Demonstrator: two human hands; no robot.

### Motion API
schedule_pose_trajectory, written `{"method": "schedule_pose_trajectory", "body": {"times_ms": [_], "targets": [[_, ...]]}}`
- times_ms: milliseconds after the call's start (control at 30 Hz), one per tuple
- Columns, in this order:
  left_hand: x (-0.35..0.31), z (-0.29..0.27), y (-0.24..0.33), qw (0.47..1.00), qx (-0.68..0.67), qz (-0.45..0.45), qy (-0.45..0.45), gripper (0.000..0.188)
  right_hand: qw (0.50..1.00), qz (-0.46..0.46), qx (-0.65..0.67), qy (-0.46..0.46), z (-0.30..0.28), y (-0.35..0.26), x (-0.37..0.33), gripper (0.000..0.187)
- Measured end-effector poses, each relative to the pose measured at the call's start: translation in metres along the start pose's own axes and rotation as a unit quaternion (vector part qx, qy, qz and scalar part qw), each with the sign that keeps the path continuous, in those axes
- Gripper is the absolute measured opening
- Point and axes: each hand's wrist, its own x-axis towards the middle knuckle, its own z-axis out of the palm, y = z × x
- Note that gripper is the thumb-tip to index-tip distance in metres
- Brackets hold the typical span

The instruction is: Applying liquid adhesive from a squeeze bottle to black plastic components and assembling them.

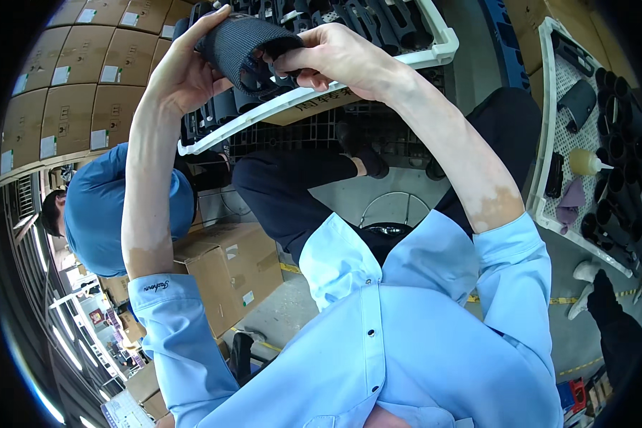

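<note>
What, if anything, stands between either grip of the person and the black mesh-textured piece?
Nothing visible does: the left grip touches the black mesh-textured piece on its left side, and the right grip is at its open right end. The white crate rim shows behind, blocking neither.

Near fisheye head view, facing down from the wearer's side of the bare left hand [182, 80] and bare right hand [346, 60]; light-blue, button-front fabric shirt [449, 335] camera-side of both.

Black mesh-textured sleeve [239, 48] — tilted, open-ended — above the white crate [436, 51].
</note>
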Motion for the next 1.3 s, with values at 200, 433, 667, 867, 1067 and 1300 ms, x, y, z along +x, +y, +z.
{"method": "schedule_pose_trajectory", "body": {"times_ms": [200,433,667,867,1067,1300], "targets": [[-0.005,0.008,0.000,0.998,-0.049,0.006,0.033,0.074,0.993,0.025,0.027,0.112,0.023,-0.003,0.004,0.027],[-0.003,0.017,-0.003,0.994,-0.090,0.024,0.055,0.074,0.956,-0.047,-0.049,0.285,0.033,0.001,0.019,0.025],[0.008,0.004,0.003,0.995,-0.099,-0.015,0.008,0.070,0.945,-0.064,-0.153,0.282,0.020,-0.001,0.025,0.024],[0.017,-0.016,-0.010,0.986,-0.164,0.011,-0.001,0.063,0.931,-0.072,-0.252,0.253,0.011,-0.009,0.028,0.022],[0.017,-0.024,-0.010,0.989,-0.150,0.013,-0.006,0.056,0.900,-0.095,-0.348,0.246,0.012,-0.008,0.025,0.021],[0.023,-0.028,-0.013,0.978,-0.209,0.021,0.009,0.059,0.896,-0.094,-0.361,0.243,0.016,-0.009,0.025,0.021]]}}
